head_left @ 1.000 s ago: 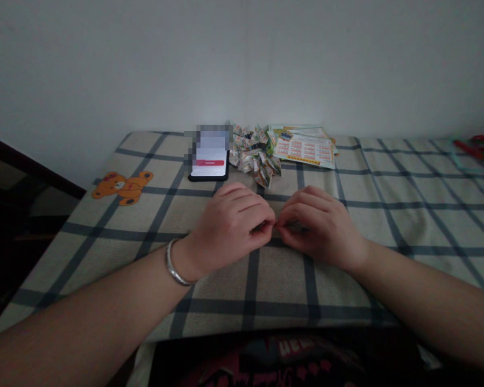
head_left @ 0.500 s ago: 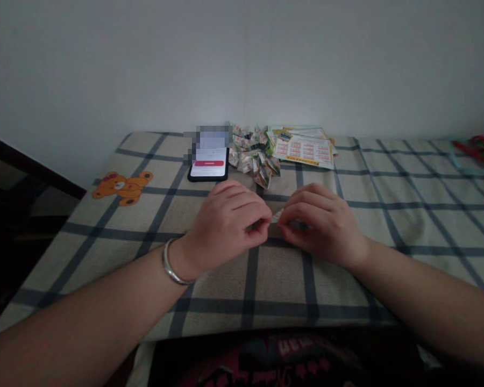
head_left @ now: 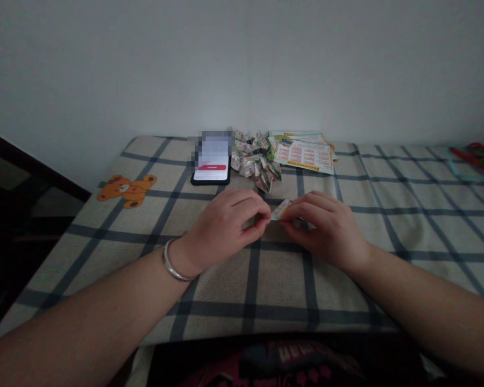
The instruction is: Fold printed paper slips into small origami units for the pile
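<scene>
Between my two hands is a small folded piece of printed paper [head_left: 281,208], pale with some yellow, mostly covered by fingers. My left hand [head_left: 234,217], with a silver bangle at its wrist, pinches the paper's left end between thumb and forefinger. On the other side my right hand [head_left: 326,226] pinches its right end, fingers curled over it. Just beyond the hands lies a pile of folded paper pieces [head_left: 258,156] with similar print. To its right is a stack of printed paper sheets [head_left: 304,153] with red text and yellow bands.
A phone [head_left: 212,161] with a lit screen lies left of the pile. An orange bear figure [head_left: 127,191] is on the checked tablecloth [head_left: 210,301] at left. Red and green stringy items [head_left: 482,158] sit at the far right, and a white wall [head_left: 242,64] rises behind.
More of the folded paper shows above the fingertips now. Both hands keep their pinch with only slight finger movement. The whole view has shifted a little.
</scene>
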A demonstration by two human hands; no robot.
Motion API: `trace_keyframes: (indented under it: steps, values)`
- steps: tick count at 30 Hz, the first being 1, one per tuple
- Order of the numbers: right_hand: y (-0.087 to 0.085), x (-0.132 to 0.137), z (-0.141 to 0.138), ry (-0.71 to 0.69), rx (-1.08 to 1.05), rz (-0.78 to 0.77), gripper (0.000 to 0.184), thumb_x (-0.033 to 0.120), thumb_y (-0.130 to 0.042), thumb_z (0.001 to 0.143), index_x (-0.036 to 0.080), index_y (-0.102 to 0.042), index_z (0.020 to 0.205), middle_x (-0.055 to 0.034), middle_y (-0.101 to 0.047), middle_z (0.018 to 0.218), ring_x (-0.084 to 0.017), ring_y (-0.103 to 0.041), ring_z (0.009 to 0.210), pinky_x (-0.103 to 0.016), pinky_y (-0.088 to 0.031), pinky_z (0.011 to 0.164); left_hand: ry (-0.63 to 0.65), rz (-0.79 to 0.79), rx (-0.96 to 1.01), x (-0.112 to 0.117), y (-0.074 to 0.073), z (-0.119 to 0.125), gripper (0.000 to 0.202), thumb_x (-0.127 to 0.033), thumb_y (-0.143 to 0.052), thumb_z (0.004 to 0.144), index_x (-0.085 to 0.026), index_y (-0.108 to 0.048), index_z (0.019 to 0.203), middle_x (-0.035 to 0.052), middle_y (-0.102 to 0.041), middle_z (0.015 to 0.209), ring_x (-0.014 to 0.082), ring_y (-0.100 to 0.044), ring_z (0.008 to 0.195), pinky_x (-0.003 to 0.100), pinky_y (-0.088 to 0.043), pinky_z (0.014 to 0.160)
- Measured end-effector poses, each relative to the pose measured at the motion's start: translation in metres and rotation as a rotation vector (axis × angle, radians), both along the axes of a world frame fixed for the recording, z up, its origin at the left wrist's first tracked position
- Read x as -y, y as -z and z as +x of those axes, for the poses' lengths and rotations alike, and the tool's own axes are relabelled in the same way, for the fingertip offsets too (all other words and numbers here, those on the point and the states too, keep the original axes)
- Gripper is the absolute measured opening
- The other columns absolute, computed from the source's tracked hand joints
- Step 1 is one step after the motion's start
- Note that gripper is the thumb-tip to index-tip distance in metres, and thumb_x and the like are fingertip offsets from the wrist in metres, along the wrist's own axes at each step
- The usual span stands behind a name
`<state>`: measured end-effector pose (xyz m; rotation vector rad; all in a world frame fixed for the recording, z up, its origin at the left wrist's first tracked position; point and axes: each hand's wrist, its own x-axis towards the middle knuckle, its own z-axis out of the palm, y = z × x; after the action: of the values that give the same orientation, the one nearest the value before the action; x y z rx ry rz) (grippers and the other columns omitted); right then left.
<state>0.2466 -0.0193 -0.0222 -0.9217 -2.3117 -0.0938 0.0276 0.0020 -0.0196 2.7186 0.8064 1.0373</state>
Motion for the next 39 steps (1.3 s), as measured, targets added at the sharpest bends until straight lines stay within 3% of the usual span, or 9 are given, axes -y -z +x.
trace_keyframes:
  steps: [3, 8, 11, 17, 25, 32, 36, 39]
  values:
    - [0.0, 0.0, 0.002, 0.012, 0.028, 0.019, 0.005, 0.022, -0.062, 0.086, 0.018, -0.063, 0.083, -0.0048, -0.069, 0.082, -0.018, -0.063, 0.075, -0.031, -0.049, 0.067, 0.01, -0.047, 0.016, 0.001, 0.001, 0.0, 0.005, -0.012, -0.058, 0.086, -0.017, -0.059, 0.088, 0.0006, -0.065, 0.087, 0.0138, -0.06, 0.085, 0.027, -0.046, 0.08]
    - [-0.004, 0.003, 0.002, 0.075, 0.055, 0.082, 0.008, 0.021, -0.059, 0.087, 0.018, -0.061, 0.079, -0.0058, -0.067, 0.078, -0.018, -0.061, 0.072, -0.031, -0.047, 0.062, -0.049, -0.18, -0.008, 0.002, 0.006, 0.0, 0.02, -0.012, -0.06, 0.083, -0.018, -0.057, 0.102, 0.001, -0.064, 0.096, 0.0136, -0.06, 0.09, 0.027, -0.047, 0.082]
    - [-0.005, 0.005, 0.003, 0.064, -0.026, 0.001, 0.003, 0.018, -0.06, 0.085, 0.018, -0.059, 0.082, -0.0051, -0.065, 0.08, -0.017, -0.06, 0.075, -0.03, -0.047, 0.064, -0.141, -0.23, -0.04, -0.001, 0.009, -0.001, 0.022, -0.014, -0.062, 0.082, -0.018, -0.057, 0.103, 0.0025, -0.065, 0.1, 0.0167, -0.06, 0.094, 0.031, -0.047, 0.084]
    - [-0.009, 0.003, 0.007, 0.12, -0.206, -0.133, 0.01, 0.01, -0.063, 0.079, 0.019, -0.058, 0.078, -0.0013, -0.061, 0.076, -0.012, -0.054, 0.067, -0.026, -0.044, 0.059, -0.221, -0.249, -0.107, -0.006, 0.012, -0.004, 0.01, -0.018, -0.061, 0.084, -0.016, -0.059, 0.093, 0.0042, -0.064, 0.094, 0.0205, -0.057, 0.096, 0.037, -0.046, 0.087]
    - [-0.027, -0.008, -0.001, 0.18, -0.373, -0.388, 0.008, 0.024, -0.062, 0.083, 0.02, -0.057, 0.078, 0.0002, -0.061, 0.072, -0.012, -0.056, 0.064, -0.024, -0.047, 0.053, -0.259, -0.319, -0.08, -0.004, 0.006, 0.001, 0.008, -0.024, -0.055, 0.088, -0.017, -0.059, 0.085, 0.0036, -0.063, 0.085, 0.0209, -0.057, 0.089, 0.037, -0.046, 0.081]
    - [-0.012, -0.035, -0.017, 0.182, -0.519, -0.485, 0.011, 0.021, -0.054, 0.082, 0.022, -0.044, 0.078, 0.0026, -0.052, 0.07, -0.012, -0.053, 0.062, -0.026, -0.046, 0.054, -0.261, -0.492, 0.153, -0.005, 0.009, 0.001, 0.014, -0.028, -0.052, 0.089, -0.018, -0.059, 0.096, 0.004, -0.065, 0.095, 0.0186, -0.059, 0.09, 0.035, -0.046, 0.081]
    - [0.001, -0.045, -0.019, 0.15, -0.713, -0.585, 0.015, 0.031, -0.055, 0.081, 0.023, -0.043, 0.078, 0.0055, -0.048, 0.065, -0.01, -0.05, 0.056, -0.023, -0.043, 0.048, -0.264, -0.773, 0.41, -0.015, 0.009, 0.001, 0.012, -0.027, -0.059, 0.08, -0.018, -0.062, 0.087, 0.0022, -0.066, 0.089, 0.0184, -0.06, 0.086, 0.035, -0.045, 0.082]
    - [0.005, -0.047, -0.014, 0.121, -0.788, -0.612, 0.018, 0.035, -0.055, 0.082, 0.024, -0.042, 0.078, 0.0063, -0.048, 0.064, -0.01, -0.048, 0.055, -0.023, -0.043, 0.051, -0.313, -0.846, 0.506, -0.023, 0.002, 0.005, 0.013, -0.03, -0.061, 0.078, -0.016, -0.061, 0.077, 0.0022, -0.065, 0.08, 0.019, -0.059, 0.084, 0.037, -0.044, 0.086]
